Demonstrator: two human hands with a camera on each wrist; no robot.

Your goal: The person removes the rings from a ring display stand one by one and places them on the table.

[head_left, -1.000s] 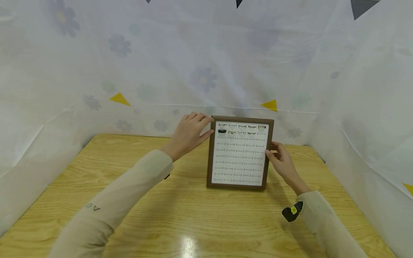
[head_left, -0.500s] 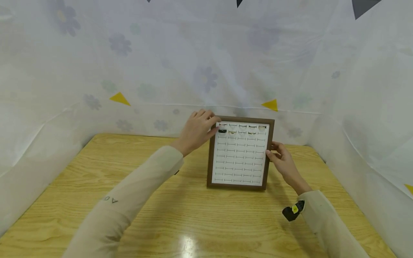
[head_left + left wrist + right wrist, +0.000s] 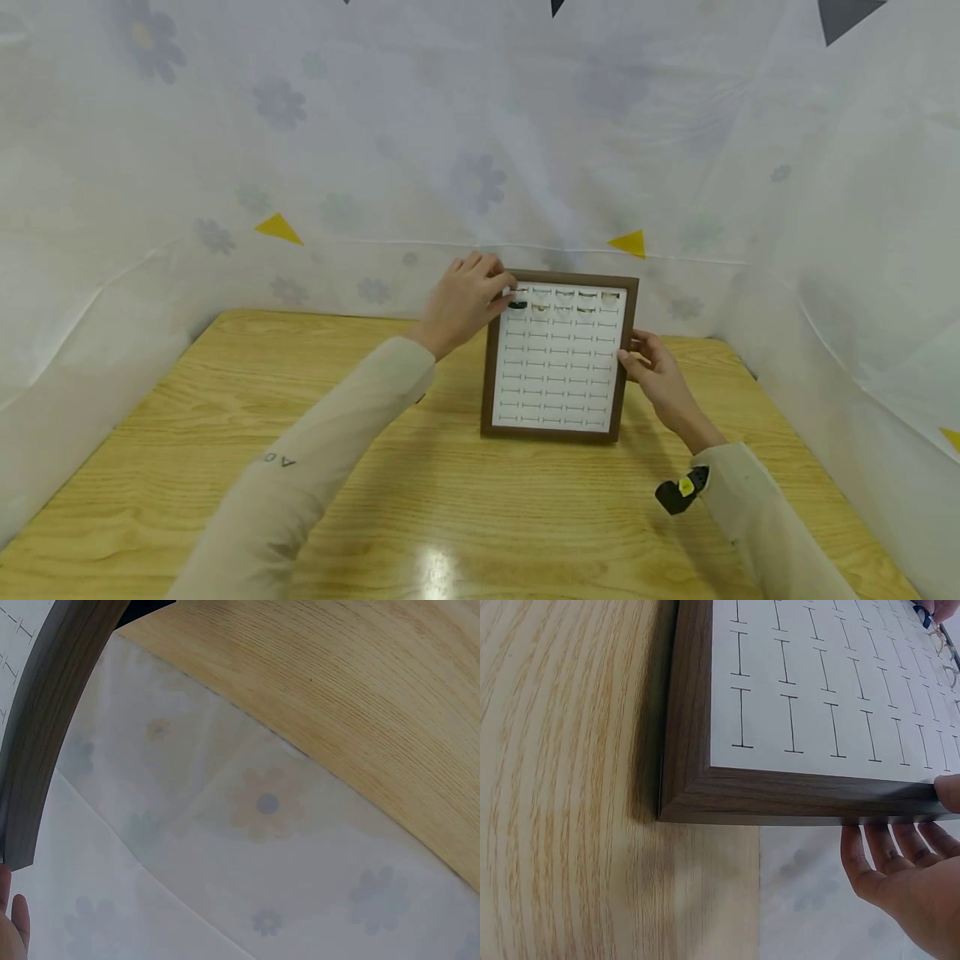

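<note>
Brown-framed board (image 3: 558,357) w/ white slotted face stands upright on its bottom edge at the far middle of the tabletop (image 3: 420,467), close to the flowered sheet (image 3: 480,150) hung behind. Face points toward the person; long axis runs vertical, slightly taller than wide. Rows of short slits cover the white panel; only the top 2 rows carry small items, incl. a dark ring (image 3: 517,305) at top left. Others in those rows are pale & too small to make out.

Left hand (image 3: 463,302) is at the board's top-left corner, fingers curled, tips at the dark ring; whether it actually pinches the ring can't be told, since fingers cover the spot. Left wrist view shows only the frame's edge (image 3: 52,727), the sheet & a sliver of fingertip at the bottom-left corner, so no help on grip.

Right hand (image 3: 656,371) holds the frame's right edge about mid-height: thumb on the front rim, fingers behind. Right wrist view confirms: fingers (image 3: 885,851) lie relaxed behind the frame (image 3: 795,796), thumb cut off at the picture's right edge.

Small black-&-yellow device (image 3: 681,492) sits at the right sleeve's cuff. Both forearms cut off at bottom of head view.
</note>
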